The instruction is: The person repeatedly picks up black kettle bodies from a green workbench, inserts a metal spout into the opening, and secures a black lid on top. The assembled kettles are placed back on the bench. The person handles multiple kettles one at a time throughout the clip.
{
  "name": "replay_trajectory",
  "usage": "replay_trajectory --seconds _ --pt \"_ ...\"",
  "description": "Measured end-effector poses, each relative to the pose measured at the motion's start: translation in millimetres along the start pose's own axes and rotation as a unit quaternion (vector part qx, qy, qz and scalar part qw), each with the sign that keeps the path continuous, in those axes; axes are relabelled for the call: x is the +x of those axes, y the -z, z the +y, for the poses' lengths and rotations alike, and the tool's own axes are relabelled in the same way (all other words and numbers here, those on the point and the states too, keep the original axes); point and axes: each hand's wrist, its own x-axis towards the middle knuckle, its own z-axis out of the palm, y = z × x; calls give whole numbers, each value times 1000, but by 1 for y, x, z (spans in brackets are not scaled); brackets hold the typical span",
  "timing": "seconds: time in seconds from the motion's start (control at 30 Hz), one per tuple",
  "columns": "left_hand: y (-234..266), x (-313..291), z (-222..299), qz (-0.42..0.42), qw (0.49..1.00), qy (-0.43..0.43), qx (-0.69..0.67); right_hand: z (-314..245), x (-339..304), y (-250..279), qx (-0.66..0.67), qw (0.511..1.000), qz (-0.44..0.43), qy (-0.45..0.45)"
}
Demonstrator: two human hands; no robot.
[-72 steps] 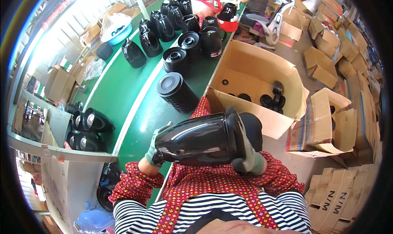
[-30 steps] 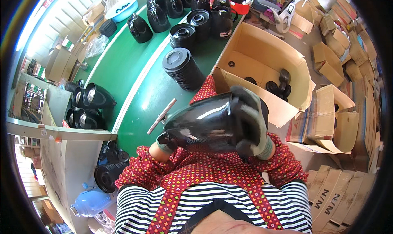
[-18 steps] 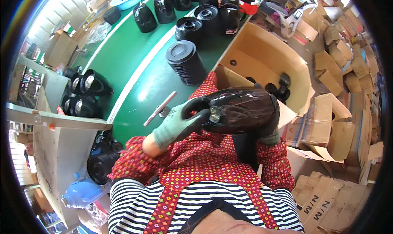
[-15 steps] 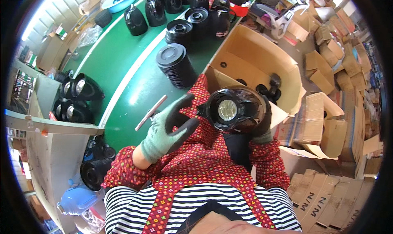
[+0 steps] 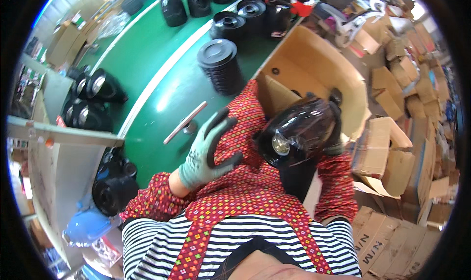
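My right hand (image 5: 335, 135), in a dark glove, grips a glossy black jug body (image 5: 306, 123) by its right side. The jug is tilted, its round opening with a shiny silvery inside turned toward me and to the left. My left hand (image 5: 202, 155), in a light green glove with black fingertips, is open and holds nothing. Its fingers are spread, apart from the jug. Just beyond it, a T-shaped tool with a pinkish bar (image 5: 185, 123) stands at the green table. Farther off rises a stack of round black lids (image 5: 219, 64).
Right of the table stands an open cardboard box (image 5: 338, 54) with black parts inside. Several black jugs (image 5: 172, 9) and ring-shaped parts (image 5: 228, 22) line the table's far side. More jug bodies (image 5: 100, 86) lie at the left. Flattened cartons (image 5: 387, 241) fill the lower right.
The jug has tipped over in my right hand, its opening swinging away from a straight view, and moved slightly right. My left hand stays open, shifted a little right. The whole view has shifted.
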Motion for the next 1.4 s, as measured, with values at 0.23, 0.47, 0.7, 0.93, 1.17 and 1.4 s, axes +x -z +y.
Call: replay_trajectory --seconds 0.23,0.47,0.7,0.93,1.17,1.4 --pt "27 -75 -148 -108 872 303 369 -23 51 -34 -188 947 -207 -156" --pt "40 -65 -158 -74 956 274 73 45 65 -45 -287 936 -201 -28" --pt "47 64 -21 -73 978 197 0 -22 61 -86 -422 869 -5 257" --pt "30 168 21 -218 969 7 -115 -1 120 -35 -404 847 -59 342" --pt "-23 215 -5 -339 898 -212 -181 88 93 -17 -299 896 -49 324" --pt "-93 182 47 -257 955 -99 -113 71 120 -17 -136 905 -248 318"
